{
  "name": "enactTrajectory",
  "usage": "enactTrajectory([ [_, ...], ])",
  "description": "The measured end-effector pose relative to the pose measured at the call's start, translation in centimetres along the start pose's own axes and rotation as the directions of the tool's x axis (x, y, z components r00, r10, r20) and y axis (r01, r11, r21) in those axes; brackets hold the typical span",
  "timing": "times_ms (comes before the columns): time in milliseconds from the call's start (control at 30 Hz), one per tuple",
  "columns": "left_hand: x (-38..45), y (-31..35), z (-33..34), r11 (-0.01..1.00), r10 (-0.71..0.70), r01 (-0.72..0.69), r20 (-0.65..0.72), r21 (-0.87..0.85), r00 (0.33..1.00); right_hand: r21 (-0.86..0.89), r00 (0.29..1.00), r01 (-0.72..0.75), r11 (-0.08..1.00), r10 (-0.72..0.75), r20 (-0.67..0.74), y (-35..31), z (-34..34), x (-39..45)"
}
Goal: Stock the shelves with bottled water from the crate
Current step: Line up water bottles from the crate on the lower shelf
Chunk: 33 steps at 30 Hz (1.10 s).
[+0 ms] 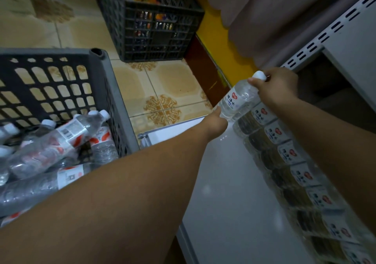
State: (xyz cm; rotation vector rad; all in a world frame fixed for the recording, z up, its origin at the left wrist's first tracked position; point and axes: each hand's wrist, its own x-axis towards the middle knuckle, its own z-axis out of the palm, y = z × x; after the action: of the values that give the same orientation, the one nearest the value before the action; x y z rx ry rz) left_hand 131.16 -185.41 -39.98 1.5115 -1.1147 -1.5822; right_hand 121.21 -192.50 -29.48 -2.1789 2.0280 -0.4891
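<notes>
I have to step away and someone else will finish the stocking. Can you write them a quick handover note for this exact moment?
Right hand grips the neck of a water bottle just below its white cap; left hand holds the same bottle at its base.
The bottle is tilted at the far end of a row of bottles already lined up on the white shelf.
Done: one row along the right of the shelf.
Left: set this bottle down, then move the many bottles still lying in the grey crate at left.
</notes>
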Motion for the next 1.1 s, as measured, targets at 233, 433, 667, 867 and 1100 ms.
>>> enactTrajectory([
  [233, 0.4, -0.5, -0.4, 1.0, -0.006, 0.006, 0.001, -0.014, 1.0, -0.067, 0.996, 0.046, 0.997, -0.041, 0.075, -0.1, -0.7, 0.6],
  [433, -0.1, -0.7, 0.1, 0.999, -0.001, 0.0, 0.019, 0.047, 1.0, 0.016, 0.996, -0.041, 0.999, 0.04, 0.08, 0.3, -1.0, -0.4],
  [667, -0.5, -0.1, -0.1, 0.993, 0.067, -0.066, -0.005, 0.103, 0.998, 0.101, 0.998, -0.039, 0.994, 0.034, 0.047, 0.2, -0.7, -1.0],
  [867, -0.5, -0.8, -0.4, 0.992, 0.056, -0.059, 0.023, 0.114, 0.998, 0.004, 0.995, -0.03, 1.0, 0.029, 0.09, 0.1, -1.1, 0.3],
  [1100, 0.9, -2.0, -0.5, 0.994, 0.041, -0.045, 0.043, 0.101, 0.998, -0.056, 0.997, 0.012, 0.998, -0.008, 0.076, 0.9, -0.7, 0.8],
])
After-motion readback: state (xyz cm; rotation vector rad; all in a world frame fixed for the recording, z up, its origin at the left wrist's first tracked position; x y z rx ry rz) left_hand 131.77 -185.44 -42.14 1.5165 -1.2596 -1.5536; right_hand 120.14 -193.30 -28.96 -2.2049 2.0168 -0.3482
